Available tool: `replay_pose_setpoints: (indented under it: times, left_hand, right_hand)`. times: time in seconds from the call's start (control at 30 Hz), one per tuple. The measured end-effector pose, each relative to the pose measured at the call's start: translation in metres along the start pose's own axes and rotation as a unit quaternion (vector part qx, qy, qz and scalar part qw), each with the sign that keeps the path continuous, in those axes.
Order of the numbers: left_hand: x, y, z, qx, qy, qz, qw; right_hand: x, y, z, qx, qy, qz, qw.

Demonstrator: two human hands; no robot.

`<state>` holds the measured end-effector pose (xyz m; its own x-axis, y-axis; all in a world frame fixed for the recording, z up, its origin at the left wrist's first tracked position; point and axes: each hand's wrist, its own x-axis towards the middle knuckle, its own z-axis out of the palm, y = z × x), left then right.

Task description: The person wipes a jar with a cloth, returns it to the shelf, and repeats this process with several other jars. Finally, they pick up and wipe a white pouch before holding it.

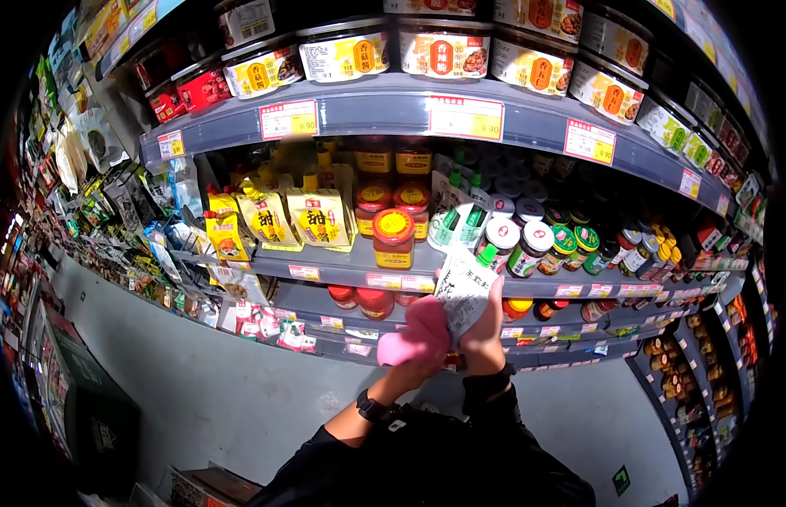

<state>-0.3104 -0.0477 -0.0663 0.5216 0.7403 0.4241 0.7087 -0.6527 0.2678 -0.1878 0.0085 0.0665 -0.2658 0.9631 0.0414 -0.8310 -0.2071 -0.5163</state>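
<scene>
In my right hand (486, 331) is a white spouted pouch (463, 291) with a green cap and dark printing, held upright and leaning slightly. My left hand (416, 367) is closed round a pink cloth (416, 331), which presses against the pouch's lower left side and hides most of my fingers. Just behind the pouch, on the middle shelf, similar green-capped pouches (457, 221) stand in a group. To their left is a honey-coloured jar (394, 239) with a red and yellow lid. White-lidded dark jars (530, 248) stand to the right.
Yellow spouted pouches (318, 218) line the middle shelf's left part. Above, a grey shelf edge (367, 115) juts out under several labelled tubs (444, 51). Red-lidded jars (374, 302) sit lower down. A dark green bin-like case (93, 397) stands on the grey floor (215, 363) at left.
</scene>
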Motion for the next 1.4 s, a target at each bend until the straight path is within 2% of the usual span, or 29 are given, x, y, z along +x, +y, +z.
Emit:
replay_pose_setpoints:
  times: [0.03,0.07,0.1,0.13,0.2,0.23,0.3,0.33,0.4,0.47,0.53,0.6,0.63,0.7,0.73,0.8,0.83,0.87,0.93,1.07,1.1,1.13,1.17,1.2,1.27,1.3,1.33,1.37,1.4]
  left_hand:
    - [-0.003,-0.004,0.003,0.0,-0.001,0.001,1.0]
    - [0.001,-0.004,-0.01,-0.356,0.038,-0.144,0.923]
    - [0.009,-0.001,-0.024,-0.656,0.072,-0.268,0.702]
    - [0.018,0.006,-0.037,-0.657,0.072,-0.268,0.702]
    - [0.034,0.021,-0.059,-0.869,0.243,-0.177,0.393]
    - [0.033,0.02,-0.06,-0.869,0.246,-0.178,0.391]
    - [0.029,0.016,-0.062,-0.899,0.263,-0.166,0.309]
    - [0.028,0.013,-0.063,-0.898,0.266,-0.165,0.309]
    - [0.028,0.005,-0.066,-0.864,0.211,-0.273,0.366]
    - [0.025,0.004,-0.072,-0.853,0.208,-0.291,0.38]
    - [0.025,0.003,-0.073,-0.842,0.201,-0.309,0.393]
    - [0.028,0.003,-0.072,-0.773,0.228,-0.329,0.492]
    - [0.028,0.004,-0.073,-0.774,0.228,-0.329,0.491]
    - [0.036,0.011,-0.09,-0.604,0.171,-0.4,0.667]
    - [0.03,0.004,-0.081,-0.604,0.173,-0.4,0.668]
    - [0.012,-0.017,-0.063,-0.678,0.288,-0.395,0.549]
    - [0.007,-0.025,-0.063,-0.728,0.322,-0.352,0.492]
    - [0.003,-0.031,-0.069,-0.702,0.328,-0.379,0.506]
    - [0.001,-0.041,-0.077,-0.718,0.358,-0.313,0.508]
    - [0.027,-0.016,-0.126,-0.728,0.303,-0.207,0.579]
    - [0.026,-0.015,-0.124,-0.696,0.284,-0.184,0.633]
    - [0.024,-0.015,-0.123,-0.662,0.263,-0.16,0.684]
    - [0.012,-0.016,-0.117,-0.642,0.225,-0.242,0.692]
    - [0.02,-0.004,-0.129,-0.641,0.226,-0.244,0.692]
    - [0.043,0.021,-0.149,-0.397,0.227,-0.162,0.875]
    - [0.048,0.017,-0.142,-0.324,0.286,-0.103,0.896]
    - [0.051,0.018,-0.147,-0.325,0.284,-0.103,0.896]
    - [0.053,0.023,-0.157,-0.424,0.232,-0.167,0.859]
    - [0.054,0.026,-0.162,-0.515,0.177,-0.228,0.807]
  right_hand:
    - [0.002,-0.002,0.002,-0.009,-0.016,-0.022,1.0]
    - [0.0,-0.005,0.007,-0.008,-0.015,-0.023,1.0]
    - [-0.004,-0.01,0.014,0.014,-0.031,-0.016,0.999]
    - [-0.005,-0.013,0.019,0.035,-0.048,-0.009,0.998]
    - [-0.005,-0.01,0.018,0.038,-0.046,-0.004,0.998]
    - [-0.003,-0.006,0.013,0.057,-0.044,0.009,0.997]
    - [0.003,0.006,0.001,0.101,-0.015,0.021,0.995]
    - [0.003,0.011,-0.005,0.1,-0.016,0.024,0.995]
    - [0.0,0.014,-0.01,-0.095,0.008,-0.038,0.995]
    - [0.001,0.014,-0.013,-0.109,0.021,-0.027,0.993]
    - [0.0,0.018,-0.021,-0.211,0.02,-0.046,0.976]
    - [-0.003,0.024,-0.023,-0.239,0.035,-0.07,0.968]
    - [-0.004,0.026,-0.025,-0.266,0.049,-0.093,0.958]
    - [-0.005,0.029,-0.03,-0.303,0.064,-0.105,0.945]
    - [-0.006,0.029,-0.032,-0.34,0.079,-0.117,0.93]
    - [-0.01,0.021,-0.032,-0.383,0.082,-0.101,0.914]
    - [-0.012,0.018,-0.032,-0.426,0.086,-0.082,0.897]
    - [-0.013,0.016,-0.033,-0.426,0.086,-0.082,0.897]
    - [-0.017,0.016,-0.035,-0.486,0.051,-0.052,0.871]
    - [-0.028,0.015,-0.01,-0.563,-0.071,-0.063,0.821]
    - [-0.029,0.019,-0.012,-0.561,-0.074,-0.059,0.822]
    - [-0.029,0.024,-0.015,-0.592,-0.093,-0.11,0.793]
    - [-0.029,0.028,-0.018,-0.62,-0.111,-0.161,0.76]
    - [-0.028,0.029,-0.024,-0.619,-0.112,-0.16,0.76]
    - [-0.027,0.025,-0.031,-0.718,-0.187,-0.216,0.635]
    - [-0.028,0.023,-0.027,-0.718,-0.185,-0.216,0.636]
    - [-0.029,0.02,-0.022,-0.756,-0.213,-0.237,0.572]
    - [-0.03,0.018,-0.014,-0.79,-0.238,-0.257,0.504]
    - [-0.033,0.018,-0.01,-0.79,-0.237,-0.255,0.504]
